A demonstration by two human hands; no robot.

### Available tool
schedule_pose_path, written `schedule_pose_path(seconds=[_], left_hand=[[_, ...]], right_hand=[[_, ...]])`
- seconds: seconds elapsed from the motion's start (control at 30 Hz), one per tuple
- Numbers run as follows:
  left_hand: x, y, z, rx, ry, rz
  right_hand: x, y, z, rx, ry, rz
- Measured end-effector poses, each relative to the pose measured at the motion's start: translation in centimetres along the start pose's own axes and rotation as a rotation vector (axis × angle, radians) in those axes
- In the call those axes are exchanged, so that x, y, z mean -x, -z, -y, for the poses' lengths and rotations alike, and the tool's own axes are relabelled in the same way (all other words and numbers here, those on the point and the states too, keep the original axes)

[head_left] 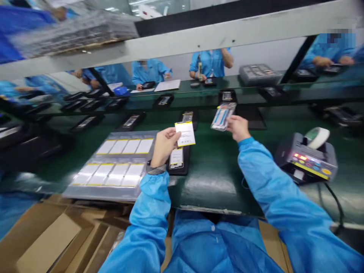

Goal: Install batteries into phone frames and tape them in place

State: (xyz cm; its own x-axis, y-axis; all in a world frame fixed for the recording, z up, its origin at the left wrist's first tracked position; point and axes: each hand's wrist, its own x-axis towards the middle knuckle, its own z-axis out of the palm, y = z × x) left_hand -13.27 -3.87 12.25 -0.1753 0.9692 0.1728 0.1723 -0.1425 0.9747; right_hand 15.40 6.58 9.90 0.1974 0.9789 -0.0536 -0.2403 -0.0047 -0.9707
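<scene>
Between the thumb and fingers of my left hand is a white battery pack with yellow edges, raised above the green bench. My right hand grips the right side of a phone housing that has blue strips inside; it is tilted over the bench. Below my left hand, a second phone housing with a white battery in it lies on a black tray. To the left, a clear plastic tray carries two rows of white battery packs.
A tape dispenser with a lit panel stands at the right, its cable trailing down. Black trays with phone housings line the bench. Cardboard boxes lie below its front edge. Co-workers in blue sit across, under a shelf beam.
</scene>
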Motion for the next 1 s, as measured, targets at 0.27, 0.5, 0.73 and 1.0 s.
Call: schedule_pose_path(seconds=[0.27, 0.5, 0.73, 1.0], left_hand=[[0.5, -10.2, 5.4, 0.164, 0.176, 0.261], [1.2, -11.7, 6.8, 0.132, 0.238, 0.253], [2.2, -11.9, 6.5, -0.178, 0.037, 0.124], [2.6, -12.1, 6.5, -0.104, 0.051, 0.105]], right_hand=[[8.7, 3.3, -7.2, -0.111, -0.2, 0.145], [9.5, 5.1, -8.6, -0.137, -0.276, 0.257], [9.9, 5.1, -8.9, -0.156, -0.263, 0.271], [10.3, 5.2, -8.4, -0.191, -0.243, 0.264]])
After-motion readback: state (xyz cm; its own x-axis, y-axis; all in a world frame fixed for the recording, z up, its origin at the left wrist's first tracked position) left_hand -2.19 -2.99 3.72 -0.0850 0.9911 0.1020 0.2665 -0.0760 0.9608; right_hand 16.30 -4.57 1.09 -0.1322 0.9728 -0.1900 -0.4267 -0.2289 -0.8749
